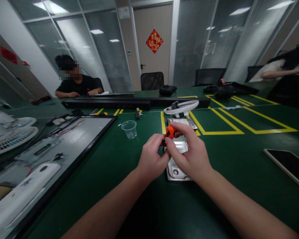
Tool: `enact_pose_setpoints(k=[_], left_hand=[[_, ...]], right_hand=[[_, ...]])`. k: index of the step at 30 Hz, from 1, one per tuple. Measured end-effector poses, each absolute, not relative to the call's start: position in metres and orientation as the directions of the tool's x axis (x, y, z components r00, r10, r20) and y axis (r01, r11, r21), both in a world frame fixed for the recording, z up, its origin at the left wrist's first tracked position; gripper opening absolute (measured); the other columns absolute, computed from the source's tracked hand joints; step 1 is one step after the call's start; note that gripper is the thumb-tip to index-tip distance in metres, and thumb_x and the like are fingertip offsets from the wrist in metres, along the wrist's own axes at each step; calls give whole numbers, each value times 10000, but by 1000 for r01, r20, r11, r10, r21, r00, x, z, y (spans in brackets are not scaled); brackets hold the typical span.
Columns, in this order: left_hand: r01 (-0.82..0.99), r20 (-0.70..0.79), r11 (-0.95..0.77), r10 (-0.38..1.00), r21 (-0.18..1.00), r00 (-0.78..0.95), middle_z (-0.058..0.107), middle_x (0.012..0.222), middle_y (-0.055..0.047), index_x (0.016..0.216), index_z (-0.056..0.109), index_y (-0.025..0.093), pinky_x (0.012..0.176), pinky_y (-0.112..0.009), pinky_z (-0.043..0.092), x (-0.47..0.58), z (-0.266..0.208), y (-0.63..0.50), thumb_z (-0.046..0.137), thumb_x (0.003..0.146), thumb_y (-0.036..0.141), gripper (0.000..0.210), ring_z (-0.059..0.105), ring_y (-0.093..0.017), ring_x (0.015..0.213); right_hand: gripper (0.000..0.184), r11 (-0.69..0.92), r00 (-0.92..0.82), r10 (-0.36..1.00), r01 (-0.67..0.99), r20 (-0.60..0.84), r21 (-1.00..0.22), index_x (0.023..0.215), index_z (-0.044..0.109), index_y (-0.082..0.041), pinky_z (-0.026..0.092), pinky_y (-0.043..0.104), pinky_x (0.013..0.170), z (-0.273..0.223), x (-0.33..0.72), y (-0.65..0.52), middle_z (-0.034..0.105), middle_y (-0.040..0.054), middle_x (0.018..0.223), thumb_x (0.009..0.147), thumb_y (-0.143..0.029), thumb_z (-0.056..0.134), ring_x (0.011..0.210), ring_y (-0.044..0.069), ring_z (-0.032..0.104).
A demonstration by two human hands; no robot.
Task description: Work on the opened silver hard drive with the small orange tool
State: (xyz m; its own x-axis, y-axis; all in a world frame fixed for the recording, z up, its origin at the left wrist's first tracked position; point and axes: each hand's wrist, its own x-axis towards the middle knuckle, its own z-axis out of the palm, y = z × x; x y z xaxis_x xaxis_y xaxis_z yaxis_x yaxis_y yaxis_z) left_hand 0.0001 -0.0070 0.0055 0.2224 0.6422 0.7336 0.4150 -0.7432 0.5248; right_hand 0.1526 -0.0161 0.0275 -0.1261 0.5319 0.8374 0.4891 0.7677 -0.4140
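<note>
My right hand (191,151) pinches a small orange-and-black object (170,131) between thumb and fingers. It looks like a tool handle, but most of it is hidden by my fingers. Closed against its lower side is my left hand (153,156), touching the right hand. Below both hands a silver hard drive (175,172) lies on the green table, partly covered by the right hand. Another silver hard drive (186,122) lies just beyond it. A clear plastic cup (129,129) stands to the left of my hands.
A white fan grille (184,108) rests behind the far drive. Left lies a large black-framed panel (89,132) bearing a white casing (27,189). A tablet-like device (289,166) is at right. Black bars (129,103) cross the table. Two people sit beyond, at far left and far right.
</note>
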Motion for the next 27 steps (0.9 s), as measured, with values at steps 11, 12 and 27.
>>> enact_pose_setpoints(k=[11,12,27], left_hand=[[418,757,-747,627,517,185,639,912,-21,982,591,203,731,-289,504,0,4,-6,640,842,84,191,607,-171,823],[422,754,-745,629,516,188,640,912,-23,980,590,204,731,-292,503,0,4,-6,634,847,86,184,607,-173,824],[406,768,-752,619,519,165,641,932,-22,1024,594,197,743,-283,496,1,4,-6,658,857,112,198,600,-163,821]], right_hand=[[412,760,-93,531,492,842,-425,1328,541,-240,622,426,888,26,151,-15,690,96,1185,943,-210,684,1025,237,700],[422,764,-98,529,487,843,-423,1346,538,-246,620,435,898,27,151,-15,691,97,1199,948,-210,675,1037,241,700],[444,784,-147,518,476,843,-399,1398,549,-253,596,418,943,30,152,-17,704,78,1198,968,-180,628,1058,233,690]])
